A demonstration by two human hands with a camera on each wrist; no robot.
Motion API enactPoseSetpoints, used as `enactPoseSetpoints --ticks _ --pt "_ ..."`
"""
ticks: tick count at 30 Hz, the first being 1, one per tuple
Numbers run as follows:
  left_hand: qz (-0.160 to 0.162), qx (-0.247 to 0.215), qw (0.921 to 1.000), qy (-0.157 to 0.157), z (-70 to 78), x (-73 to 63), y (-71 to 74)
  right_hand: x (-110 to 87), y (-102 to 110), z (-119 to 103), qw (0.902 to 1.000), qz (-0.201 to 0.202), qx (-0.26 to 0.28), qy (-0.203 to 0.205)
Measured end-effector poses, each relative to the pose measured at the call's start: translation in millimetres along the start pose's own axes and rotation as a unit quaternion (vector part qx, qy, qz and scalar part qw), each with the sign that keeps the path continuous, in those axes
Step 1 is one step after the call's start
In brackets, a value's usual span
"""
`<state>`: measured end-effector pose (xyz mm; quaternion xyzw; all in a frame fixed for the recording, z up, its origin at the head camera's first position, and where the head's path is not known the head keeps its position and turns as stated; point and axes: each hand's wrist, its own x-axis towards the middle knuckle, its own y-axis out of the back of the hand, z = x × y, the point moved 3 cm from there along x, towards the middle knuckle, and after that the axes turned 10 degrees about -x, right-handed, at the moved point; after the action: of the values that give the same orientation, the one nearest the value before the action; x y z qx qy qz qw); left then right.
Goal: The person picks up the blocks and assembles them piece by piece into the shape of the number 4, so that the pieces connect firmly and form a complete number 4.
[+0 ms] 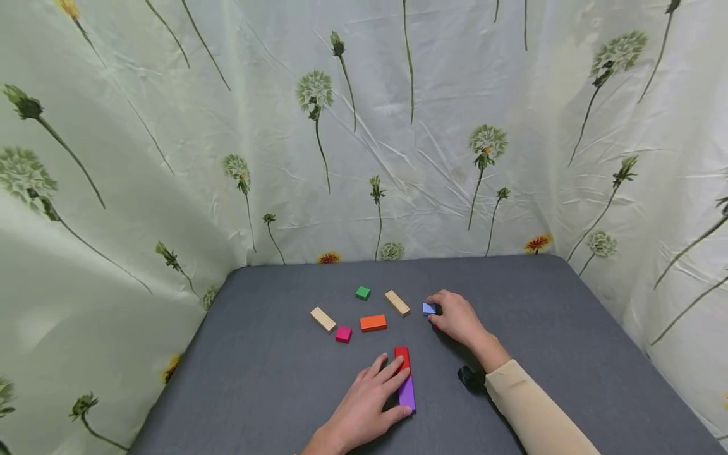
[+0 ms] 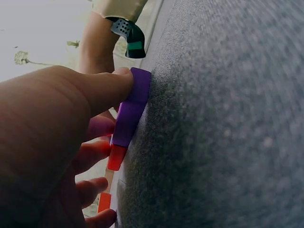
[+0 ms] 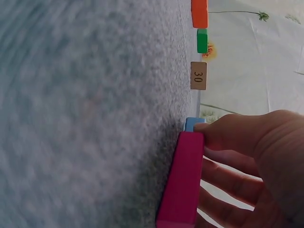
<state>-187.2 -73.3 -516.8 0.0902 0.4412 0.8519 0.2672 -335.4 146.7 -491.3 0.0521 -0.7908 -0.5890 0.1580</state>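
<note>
My left hand (image 1: 366,404) lies over a purple block (image 1: 407,395) and a red block (image 1: 402,355), which stand end to end on the grey table. Its thumb touches the purple block's near end (image 2: 140,83), while fingertips rest about where the red block (image 2: 117,157) begins. Farther off, my right hand (image 1: 457,319) pinches a small light blue block (image 1: 429,309) between thumb and forefinger. The right wrist view shows that blue block (image 3: 194,124) just beyond a long magenta block (image 3: 183,180), which the right hand and arm hide in the head view.
Between the hands and the far edge lie an orange block (image 1: 373,323), a small pink block (image 1: 344,334), a green block (image 1: 363,292) and two plain wooden blocks, one on the left (image 1: 323,319), another by the right hand (image 1: 397,303). A flowered curtain (image 1: 364,145) surrounds the table.
</note>
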Motion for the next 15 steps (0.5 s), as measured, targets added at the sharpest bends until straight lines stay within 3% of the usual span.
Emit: enactPoseSetpoints --ticks 15 --pt "0.006 0.008 0.9998 -0.015 1.2 -1.9 -0.9 -5.7 1.3 -6.3 0.9997 0.020 0.006 -0.015"
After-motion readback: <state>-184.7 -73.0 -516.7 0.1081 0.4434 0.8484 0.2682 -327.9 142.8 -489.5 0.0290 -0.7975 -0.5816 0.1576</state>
